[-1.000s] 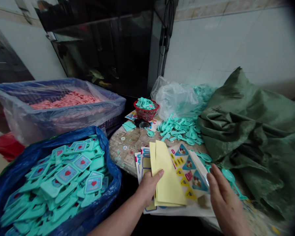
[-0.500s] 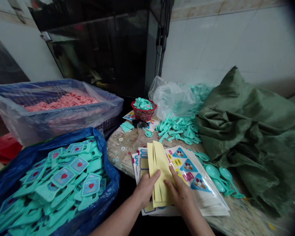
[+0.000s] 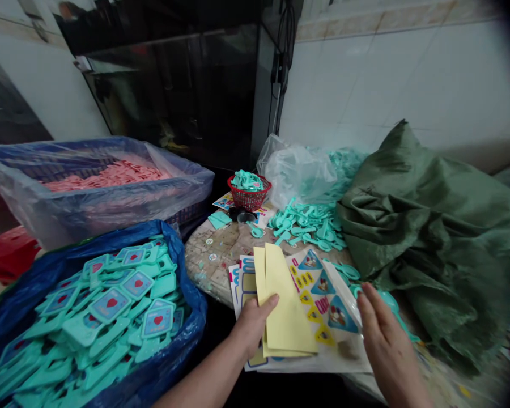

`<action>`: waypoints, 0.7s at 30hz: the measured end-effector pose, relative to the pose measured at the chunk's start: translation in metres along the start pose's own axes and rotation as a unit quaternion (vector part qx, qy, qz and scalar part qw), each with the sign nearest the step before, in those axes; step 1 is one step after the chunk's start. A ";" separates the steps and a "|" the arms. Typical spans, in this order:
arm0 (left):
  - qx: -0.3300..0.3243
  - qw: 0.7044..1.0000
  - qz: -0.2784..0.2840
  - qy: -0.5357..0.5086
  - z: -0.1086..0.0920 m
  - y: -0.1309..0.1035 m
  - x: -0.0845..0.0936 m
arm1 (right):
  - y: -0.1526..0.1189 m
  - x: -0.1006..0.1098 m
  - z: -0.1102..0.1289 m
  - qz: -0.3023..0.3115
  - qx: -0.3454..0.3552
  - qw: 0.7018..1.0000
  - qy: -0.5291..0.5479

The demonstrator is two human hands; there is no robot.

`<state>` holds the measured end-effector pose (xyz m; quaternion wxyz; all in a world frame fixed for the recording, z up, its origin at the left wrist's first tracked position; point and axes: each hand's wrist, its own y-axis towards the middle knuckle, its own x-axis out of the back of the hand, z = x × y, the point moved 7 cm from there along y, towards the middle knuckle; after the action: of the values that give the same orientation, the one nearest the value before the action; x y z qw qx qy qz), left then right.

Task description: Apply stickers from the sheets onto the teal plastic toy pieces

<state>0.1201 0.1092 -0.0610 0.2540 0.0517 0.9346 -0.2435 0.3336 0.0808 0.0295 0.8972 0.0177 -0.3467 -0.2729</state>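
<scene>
My left hand [image 3: 255, 323] grips pale yellow paper sheets [image 3: 285, 309] at their left edge, thumb on top. The yellow sheets lie over a stack of printed sticker sheets [image 3: 323, 294] with blue triangles and pink and yellow marks. Off to the right, my right hand [image 3: 385, 334] is held apart from the paper, with its fingers stretched out and nothing visible in it. Behind that hand lie turquoise plastic spoons [image 3: 393, 306], partly hidden by it.
On the left stand a blue-lined bag [image 3: 182, 260] of turquoise pieces and a plastic-covered crate [image 3: 89, 207] with pink pieces. A red basket [image 3: 249, 198] and a turquoise pile [image 3: 312, 221] sit farther back. Green cloth [image 3: 433, 238] bulges at right.
My right hand has let go of the yellow paper and moved right. The yellow sheets now lie flatter and wider, while my left hand keeps its hold.
</scene>
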 end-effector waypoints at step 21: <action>-0.017 0.998 0.039 -0.038 -0.001 0.004 -0.002 | -0.044 -0.104 0.010 0.202 0.147 0.968 0.002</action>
<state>0.1224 0.1130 -0.0608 0.2992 0.0742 0.9256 -0.2197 0.2422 0.0972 -0.0365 0.9220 0.0790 -0.3776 -0.0319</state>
